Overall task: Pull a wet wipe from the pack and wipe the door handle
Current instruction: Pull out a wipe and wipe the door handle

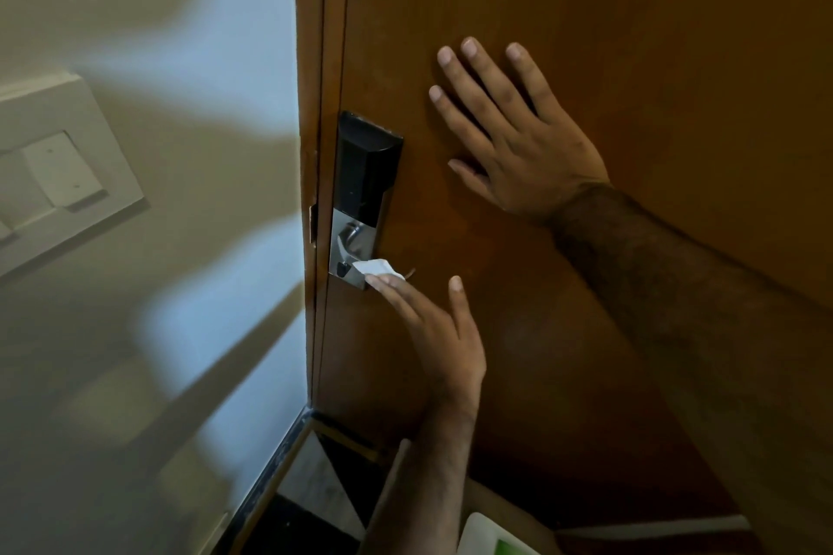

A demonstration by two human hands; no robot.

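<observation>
A brown wooden door (563, 36) carries a lock with a black upper panel (367, 176) and a silver plate with a small lever handle (349, 234). My left hand (432, 329) reaches up from below and its fingertips hold a small white wet wipe (377, 268) against the lower end of the silver plate, just under the handle. My right hand (509, 135) lies flat on the door to the right of the lock, fingers spread, holding nothing. A white and green pack (496, 541) shows at the bottom edge, partly cut off.
The door frame (311, 104) runs down just left of the lock. A pale wall with a white switch plate (58, 176) fills the left side. Dark skirting and tiled floor (306, 478) lie below the door's corner.
</observation>
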